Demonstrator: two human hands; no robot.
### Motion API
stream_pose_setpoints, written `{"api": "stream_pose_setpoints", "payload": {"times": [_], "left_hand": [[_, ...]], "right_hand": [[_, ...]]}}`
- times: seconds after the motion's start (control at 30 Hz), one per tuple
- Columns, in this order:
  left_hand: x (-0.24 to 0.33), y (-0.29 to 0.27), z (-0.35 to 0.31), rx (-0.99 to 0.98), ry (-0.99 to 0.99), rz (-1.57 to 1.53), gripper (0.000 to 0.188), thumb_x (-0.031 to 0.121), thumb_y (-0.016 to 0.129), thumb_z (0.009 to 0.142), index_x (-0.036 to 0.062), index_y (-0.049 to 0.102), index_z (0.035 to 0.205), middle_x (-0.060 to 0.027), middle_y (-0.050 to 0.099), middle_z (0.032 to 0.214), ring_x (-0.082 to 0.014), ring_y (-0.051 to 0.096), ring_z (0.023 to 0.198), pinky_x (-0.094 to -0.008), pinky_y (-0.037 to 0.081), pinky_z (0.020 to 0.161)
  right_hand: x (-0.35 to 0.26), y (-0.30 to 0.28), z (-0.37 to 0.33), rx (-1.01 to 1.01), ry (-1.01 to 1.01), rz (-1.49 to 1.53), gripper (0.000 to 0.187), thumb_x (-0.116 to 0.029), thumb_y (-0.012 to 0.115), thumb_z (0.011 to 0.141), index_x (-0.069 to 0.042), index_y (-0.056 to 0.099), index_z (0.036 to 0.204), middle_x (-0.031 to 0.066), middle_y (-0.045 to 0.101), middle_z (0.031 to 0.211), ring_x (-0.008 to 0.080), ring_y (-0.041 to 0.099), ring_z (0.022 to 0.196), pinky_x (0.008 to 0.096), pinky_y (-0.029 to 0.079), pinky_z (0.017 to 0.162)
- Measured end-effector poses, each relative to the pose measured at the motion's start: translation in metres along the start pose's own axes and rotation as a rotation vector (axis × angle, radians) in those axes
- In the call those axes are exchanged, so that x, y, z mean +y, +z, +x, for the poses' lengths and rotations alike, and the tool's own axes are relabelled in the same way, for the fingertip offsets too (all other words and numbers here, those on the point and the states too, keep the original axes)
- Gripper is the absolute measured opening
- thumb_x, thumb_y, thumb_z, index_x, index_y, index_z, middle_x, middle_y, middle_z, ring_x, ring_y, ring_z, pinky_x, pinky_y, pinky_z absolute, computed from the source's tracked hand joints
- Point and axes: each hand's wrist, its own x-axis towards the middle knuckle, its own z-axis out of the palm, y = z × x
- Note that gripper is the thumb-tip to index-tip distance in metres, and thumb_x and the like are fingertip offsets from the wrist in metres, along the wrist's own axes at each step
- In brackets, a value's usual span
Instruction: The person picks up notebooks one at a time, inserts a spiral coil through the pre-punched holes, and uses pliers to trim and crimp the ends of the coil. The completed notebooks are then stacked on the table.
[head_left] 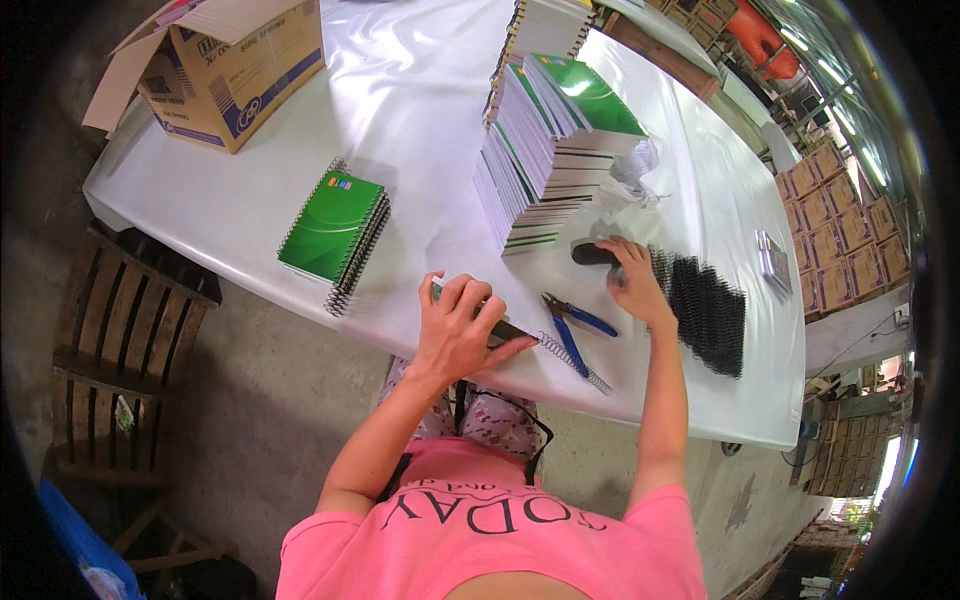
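My left hand point(462, 325) is closed round a thin notebook, seen nearly edge-on and mostly hidden by the fingers. From its right end a loose wire coil point(560, 352) sticks out toward the table's front edge. My right hand point(632, 280) has its fingers curled on the right end of a rounded black object point(592, 253) whose kind I cannot make out. Between the hands lie blue-handled cutting pliers point(580, 325), jaws pointing away from me. Beside the right hand spreads a pile of black spiral coils point(712, 315).
Behind the hands rises a tall stack of green-covered notebooks point(560, 150), with coil-bound books point(548, 28) beyond. Several bound green notebooks point(335, 225) lie at left. An open cardboard box point(235, 85) occupies the far left of the white-covered table point(420, 130). A wooden chair point(130, 350) stands left.
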Motion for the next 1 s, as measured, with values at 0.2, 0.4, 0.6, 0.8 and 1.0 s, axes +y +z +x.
{"api": "stream_pose_setpoints", "payload": {"times": [0.2,0.4,0.6,0.8,1.0], "left_hand": [[0.000,-0.004,0.002,-0.016,-0.020,-0.032,0.052,0.055,0.075,0.063,0.0109,0.053,0.080,-0.0047,0.050,0.091,-0.0251,0.048,0.095,-0.0537,0.031,0.092],[-0.005,0.000,-0.004,-0.043,-0.014,-0.030,0.052,0.055,0.074,0.064,0.0109,0.053,0.081,-0.0049,0.051,0.093,-0.0247,0.049,0.096,-0.0569,0.029,0.095],[-0.006,-0.002,0.006,-0.044,0.010,-0.058,0.052,0.055,0.075,0.061,0.0114,0.053,0.079,-0.0042,0.049,0.095,-0.0244,0.049,0.098,-0.0565,0.030,0.093],[-0.008,-0.008,0.011,-0.061,-0.027,-0.115,0.054,0.047,0.083,0.054,0.0095,0.053,0.077,-0.0090,0.047,0.104,-0.0289,0.048,0.099,-0.0477,0.036,0.088],[-0.015,0.001,0.012,0.049,-0.161,-0.290,0.060,0.034,0.091,0.038,0.0074,0.051,0.075,-0.0135,0.043,0.111,-0.0319,0.047,0.093,-0.0384,0.045,0.072]], "right_hand": [[-0.022,0.011,-0.013,0.097,0.105,1.195,0.028,0.006,0.059,0.071,0.002,0.067,0.097,0.0176,0.068,0.097,0.0294,0.065,0.089,0.0361,0.050,0.083],[-0.080,0.010,-0.017,-0.194,-0.066,1.249,0.015,0.008,0.061,0.067,0.003,0.070,0.078,0.0199,0.069,0.089,0.0274,0.067,0.084,0.0341,0.053,0.079],[-0.075,0.009,-0.006,-0.141,0.070,0.935,0.020,0.010,0.060,0.064,0.002,0.071,0.080,0.0149,0.071,0.083,0.0224,0.068,0.078,0.0303,0.053,0.075],[-0.092,-0.002,-0.004,-0.143,-0.005,0.892,0.032,0.008,0.060,0.064,-0.002,0.073,0.091,0.0100,0.072,0.090,0.0181,0.068,0.084,0.0277,0.052,0.077],[-0.096,0.015,-0.003,-0.255,0.195,0.943,0.034,0.010,0.057,0.067,-0.004,0.073,0.094,0.0087,0.072,0.092,0.0146,0.067,0.086,0.0252,0.051,0.078]]}}
